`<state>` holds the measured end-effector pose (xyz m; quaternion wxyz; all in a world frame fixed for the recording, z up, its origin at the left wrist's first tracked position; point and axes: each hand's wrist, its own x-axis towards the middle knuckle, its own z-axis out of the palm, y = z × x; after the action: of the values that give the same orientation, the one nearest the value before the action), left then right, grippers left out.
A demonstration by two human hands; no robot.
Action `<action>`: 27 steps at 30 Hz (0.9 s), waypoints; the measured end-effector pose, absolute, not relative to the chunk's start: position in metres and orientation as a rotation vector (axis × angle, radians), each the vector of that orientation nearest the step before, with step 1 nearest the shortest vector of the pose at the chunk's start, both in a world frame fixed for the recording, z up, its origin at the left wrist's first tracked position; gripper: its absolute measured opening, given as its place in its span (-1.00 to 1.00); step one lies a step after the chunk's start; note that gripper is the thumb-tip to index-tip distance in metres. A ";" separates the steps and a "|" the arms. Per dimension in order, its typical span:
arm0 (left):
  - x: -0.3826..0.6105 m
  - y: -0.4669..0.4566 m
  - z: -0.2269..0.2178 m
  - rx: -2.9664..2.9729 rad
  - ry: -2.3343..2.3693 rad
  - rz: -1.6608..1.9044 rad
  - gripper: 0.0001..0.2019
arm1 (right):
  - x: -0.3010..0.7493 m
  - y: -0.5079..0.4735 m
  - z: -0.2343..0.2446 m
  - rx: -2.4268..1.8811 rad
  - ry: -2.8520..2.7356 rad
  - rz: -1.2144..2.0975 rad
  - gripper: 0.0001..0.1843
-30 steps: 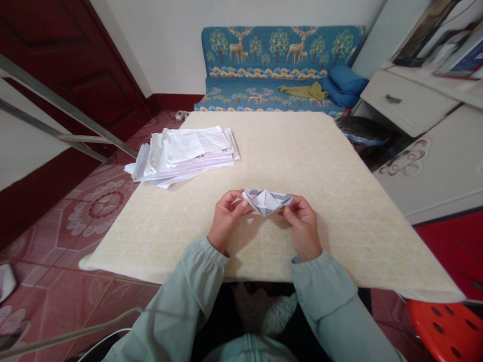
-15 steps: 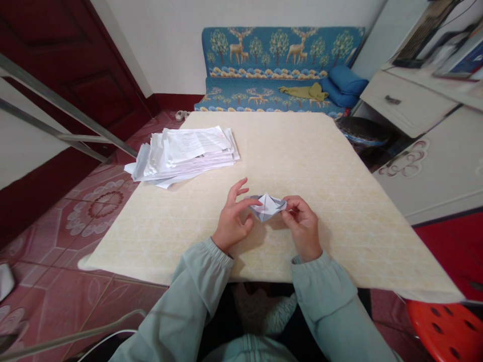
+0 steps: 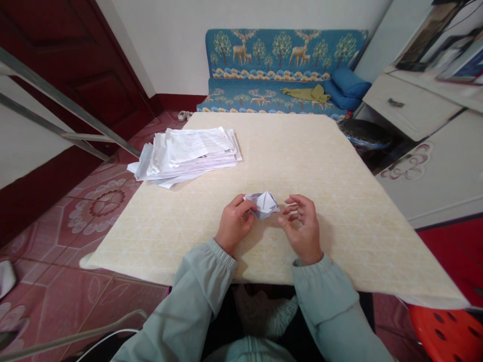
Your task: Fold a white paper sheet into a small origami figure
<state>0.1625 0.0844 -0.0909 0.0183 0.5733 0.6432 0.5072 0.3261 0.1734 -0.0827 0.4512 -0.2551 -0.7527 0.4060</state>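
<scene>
A small folded paper boat (image 3: 266, 204), white and grey with a peaked middle, is held just above the table near its front edge. My left hand (image 3: 236, 221) pinches its left end between thumb and fingers. To the right of the boat, my right hand (image 3: 303, 226) is open, its fingers curved and apart with nothing between them. The right thumb is close to the boat's right tip; a small gap seems to part them. Both hands are over the cream patterned tablecloth (image 3: 294, 161).
A thick, uneven stack of papers (image 3: 196, 148) lies at the table's far left. Beyond the table stands a blue sofa (image 3: 260, 75) with a deer pattern. A white cabinet (image 3: 411, 105) is on the right, and a red stool (image 3: 449, 332) at the lower right.
My right hand has let go of the boat's right end and opened. My left hand, its fingers spread before, has closed on the left end. The boat has shifted slightly left.
</scene>
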 end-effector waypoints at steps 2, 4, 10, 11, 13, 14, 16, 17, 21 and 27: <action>0.163 0.085 -0.092 1.794 2.041 1.565 -0.72 | 0.326 0.170 -0.080 -0.615 -2.004 0.843 -0.34; 0.163 0.085 -0.092 1.806 2.087 1.566 -0.71 | 0.325 0.168 -0.079 -0.587 -2.118 0.713 -0.39; 0.162 0.085 -0.088 1.708 2.214 1.727 -0.71 | 0.324 0.164 -0.081 -0.526 -2.212 0.572 -0.69; 0.162 0.085 -0.087 1.690 2.214 1.752 -0.71 | 0.324 0.164 -0.082 -0.508 -2.237 0.554 -0.73; 0.161 0.084 -0.086 1.661 2.178 1.793 -0.67 | 0.324 0.163 -0.083 -0.473 -2.281 0.507 -0.80; 0.161 0.083 -0.084 1.647 2.144 1.810 -0.65 | 0.324 0.163 -0.084 -0.467 -2.290 0.480 -0.81; 0.162 0.081 -0.081 1.611 2.052 1.842 -0.62 | 0.323 0.162 -0.086 -0.488 -2.272 0.426 -0.79; 0.164 0.080 -0.079 1.590 1.991 1.854 -0.63 | 0.323 0.161 -0.087 -0.508 -2.254 0.403 -0.79; 0.174 0.080 -0.076 1.404 1.673 1.880 -0.62 | 0.320 0.159 -0.088 -0.532 -2.231 0.351 -0.77; 0.171 0.090 -0.090 0.995 1.593 1.847 -0.32 | 0.316 0.155 -0.086 -0.472 -2.215 0.298 -0.77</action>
<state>0.1715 0.0903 -0.0898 0.2509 0.3656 0.5855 0.6787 0.3165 0.1553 -0.0861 0.4154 -0.1880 -0.8820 0.1188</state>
